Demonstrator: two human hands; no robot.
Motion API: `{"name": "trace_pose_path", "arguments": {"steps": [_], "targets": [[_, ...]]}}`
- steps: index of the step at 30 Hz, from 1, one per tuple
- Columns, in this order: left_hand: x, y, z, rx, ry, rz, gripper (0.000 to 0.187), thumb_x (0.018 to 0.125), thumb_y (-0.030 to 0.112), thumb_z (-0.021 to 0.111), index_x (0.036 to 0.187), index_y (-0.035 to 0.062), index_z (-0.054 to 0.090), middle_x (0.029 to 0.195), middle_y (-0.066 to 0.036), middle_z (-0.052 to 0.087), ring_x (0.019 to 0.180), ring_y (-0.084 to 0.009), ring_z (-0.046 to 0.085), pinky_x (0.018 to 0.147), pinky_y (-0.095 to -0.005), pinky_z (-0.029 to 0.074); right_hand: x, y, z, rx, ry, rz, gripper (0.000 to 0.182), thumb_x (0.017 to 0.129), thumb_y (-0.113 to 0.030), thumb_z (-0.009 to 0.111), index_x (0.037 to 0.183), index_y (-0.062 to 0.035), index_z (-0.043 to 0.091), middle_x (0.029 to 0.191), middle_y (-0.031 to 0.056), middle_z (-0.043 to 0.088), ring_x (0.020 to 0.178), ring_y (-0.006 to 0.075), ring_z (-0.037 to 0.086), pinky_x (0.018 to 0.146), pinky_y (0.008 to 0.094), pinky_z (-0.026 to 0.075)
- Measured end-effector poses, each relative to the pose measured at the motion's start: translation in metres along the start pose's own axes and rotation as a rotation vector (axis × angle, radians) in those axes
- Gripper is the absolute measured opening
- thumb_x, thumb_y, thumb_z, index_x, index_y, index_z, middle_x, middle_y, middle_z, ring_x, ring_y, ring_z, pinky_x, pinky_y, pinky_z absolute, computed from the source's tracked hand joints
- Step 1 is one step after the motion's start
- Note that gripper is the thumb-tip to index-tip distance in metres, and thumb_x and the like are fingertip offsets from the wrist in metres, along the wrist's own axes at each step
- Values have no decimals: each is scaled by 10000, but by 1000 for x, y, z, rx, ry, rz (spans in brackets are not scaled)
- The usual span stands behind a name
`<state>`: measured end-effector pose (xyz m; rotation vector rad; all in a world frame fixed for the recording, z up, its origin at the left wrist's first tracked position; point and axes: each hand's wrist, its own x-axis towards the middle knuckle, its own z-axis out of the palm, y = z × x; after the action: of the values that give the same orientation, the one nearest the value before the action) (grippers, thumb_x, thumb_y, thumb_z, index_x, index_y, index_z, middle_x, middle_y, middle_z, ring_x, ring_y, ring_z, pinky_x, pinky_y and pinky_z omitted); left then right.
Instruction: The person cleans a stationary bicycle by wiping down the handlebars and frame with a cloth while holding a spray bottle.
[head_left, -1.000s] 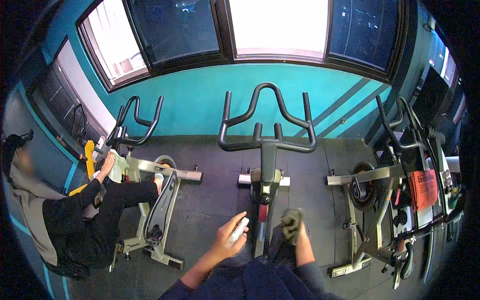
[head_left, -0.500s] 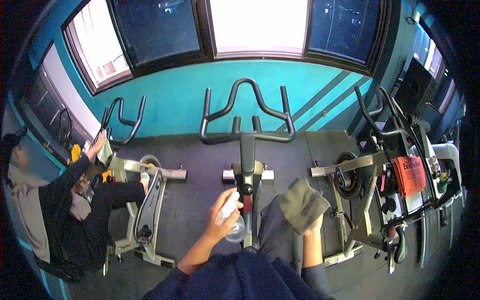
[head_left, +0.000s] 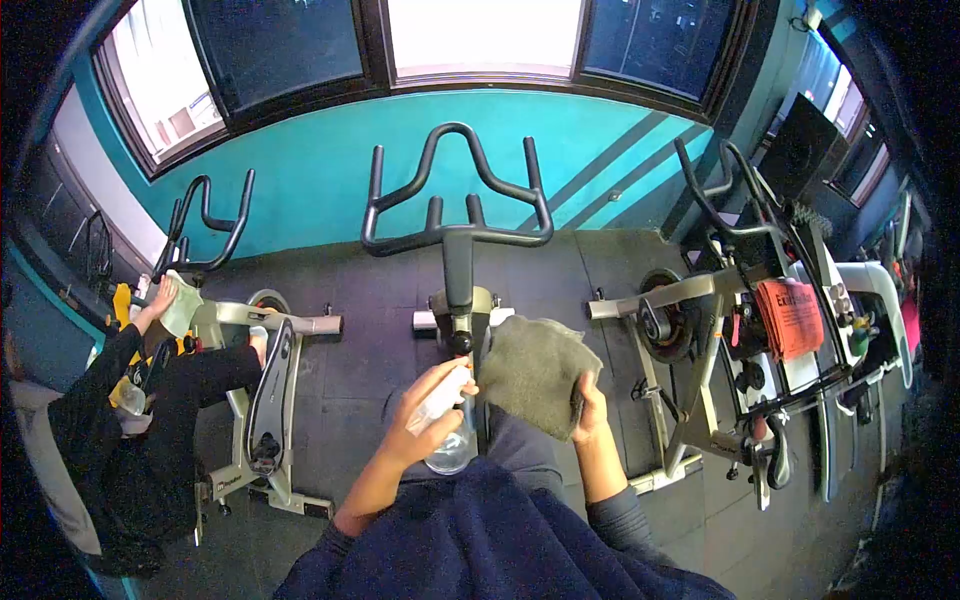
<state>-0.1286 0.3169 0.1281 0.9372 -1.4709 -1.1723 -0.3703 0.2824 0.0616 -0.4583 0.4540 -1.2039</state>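
Note:
A clear spray bottle (head_left: 452, 452) with a white trigger head is in the grip of my left hand (head_left: 425, 412), held over the frame of the middle exercise bike. Just to its right, my right hand (head_left: 592, 408) pinches a folded grey-green cloth (head_left: 538, 375) by its right edge. The cloth's left side hangs close to the spray head. Ahead of both hands rise the black handlebars (head_left: 458, 236) of the middle bike, which neither hand touches. Part of the bike's frame is hidden behind the bottle and my hands.
On the left, another person (head_left: 110, 430) holds a pale cloth (head_left: 182, 305) at a second exercise bike (head_left: 275, 400). A third bike (head_left: 690, 340) stands on the right, beside a rack with an orange printed cloth (head_left: 788, 320). Windows and a teal wall (head_left: 300, 220) lie ahead.
My right hand has brought the cloth left and up, close to the spray bottle, and the cloth is spread flatter toward me. My view has shifted slightly right and down.

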Motion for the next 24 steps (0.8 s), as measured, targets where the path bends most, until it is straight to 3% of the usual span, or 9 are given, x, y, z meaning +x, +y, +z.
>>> {"name": "trace_pose_path", "arguments": {"steps": [2, 6, 11, 13, 15, 17, 19, 21, 24], "targets": [[0, -2, 0, 29, 6, -10, 575, 697, -37, 512, 1266, -12, 430, 1082, -83, 562, 947, -138, 566, 809, -278, 446, 3, 0, -5, -82, 111, 80, 560, 831, -309, 618, 1277, -35, 421, 1225, 136, 518, 1120, 291, 508, 945, 449, 416], [1, 3, 2, 42, 74, 23, 537, 724, -28, 525, 1253, -19, 433, 1003, -73, 566, 896, -126, 553, 790, -268, 442, 8, 3, 21, -169, 138, 129, 452, 864, -228, 586, 1253, -46, 448, 1194, 119, 539, 1085, 251, 535, 927, 406, 439], [9, 19, 2, -94, 208, -27, 453, 763, -3, 522, 1209, -24, 446, 961, -65, 563, 866, -113, 542, 788, -252, 432, 22, 50, 10, -434, 148, 325, 454, 895, -322, 547, 1230, -26, 470, 1170, 74, 557, 1023, 189, 544, 871, 345, 452], [13, 19, 0, -114, 369, 12, 444, 779, 9, 525, 1213, -14, 434, 961, -65, 566, 868, -110, 542, 782, -244, 434, 17, 67, 24, -379, 97, 499, 506, 907, -407, 482, 1242, -28, 457, 1194, 100, 549, 1038, 227, 554, 890, 385, 456], [15, 9, 0, -140, 463, 36, 495, 780, 35, 590, 1237, 0, 404, 969, -61, 570, 862, -118, 545, 781, -251, 442, 12, 83, 33, -46, 2, 665, 553, 912, -470, 411, 1250, -34, 448, 1209, 129, 539, 1050, 277, 560, 903, 446, 458], [16, 8, -2, -114, 418, 52, 608, 739, 31, 668, 1266, 4, 366, 1000, -77, 574, 866, -127, 547, 793, -254, 443, 8, 93, 43, -19, 50, 682, 558, 919, -481, 369, 1257, -42, 439, 1206, 149, 538, 1049, 309, 562, 901, 494, 456], [12, 7, -8, 239, 272, 211, 723, 695, 29, 729, 1296, 11, 328, 1022, -91, 575, 878, -132, 546, 790, -267, 450, 6, 100, 47, -37, 178, 673, 541, 921, -469, 373, 1257, -50, 444, 1197, 151, 545, 1053, 307, 558, 898, 494, 456], [6, 11, -8, 244, 239, 252, 747, 660, 53, 754, 1293, -28, 365, 1186, -125, 500, 1019, -197, 561, 862, -318, 456, 6, 108, 38, -15, 155, 675, 497, 932, -432, 369, 1245, -57, 461, 1183, 146, 557, 1056, 296, 557, 917, 468, 448], [6, 2, -5, 346, 254, 314, 730, 671, 2, 710, 1308, 13, 353, 1192, -145, 524, 969, -206, 594, 815, -310, 476, 5, 116, 29, -22, 193, 679, 447, 946, -376, 363, 1218, -46, 490, 1152, 117, 579, 1033, 257, 569, 929, 394, 438]]}}
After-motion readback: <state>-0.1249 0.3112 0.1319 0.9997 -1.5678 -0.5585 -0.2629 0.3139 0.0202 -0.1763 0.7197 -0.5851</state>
